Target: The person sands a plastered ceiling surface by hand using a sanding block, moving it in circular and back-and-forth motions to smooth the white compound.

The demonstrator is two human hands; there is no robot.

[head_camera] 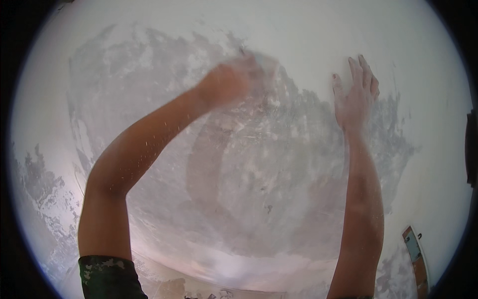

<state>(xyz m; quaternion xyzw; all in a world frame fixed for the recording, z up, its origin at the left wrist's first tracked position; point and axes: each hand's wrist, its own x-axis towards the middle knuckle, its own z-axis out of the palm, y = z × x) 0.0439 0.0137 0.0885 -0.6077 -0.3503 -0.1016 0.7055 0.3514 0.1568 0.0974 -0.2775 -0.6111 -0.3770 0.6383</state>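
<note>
A wall (254,179) fills the view, its grey, patchy surface exposed below and left of a smooth white coating (310,41). My left hand (233,80) is bent inward at the upper middle, close to the ragged edge of that coating. It is blurred by motion; a pale, smeared shape shows at its fingers, and whether it is a tool cannot be made out. My right hand (356,95) lies palm towards the wall at the upper right, whitened with dust, its fingers apart and nothing in it. Fine pale flecks show in front of my left forearm.
At the lower right, a brown-framed opening or panel (420,269) is set along the wall. Small, unclear items (220,295) lie on the floor (164,286) at the wall's foot. More patchy white coating (52,202) covers the left side. A dark object (472,149) juts in at the right rim.
</note>
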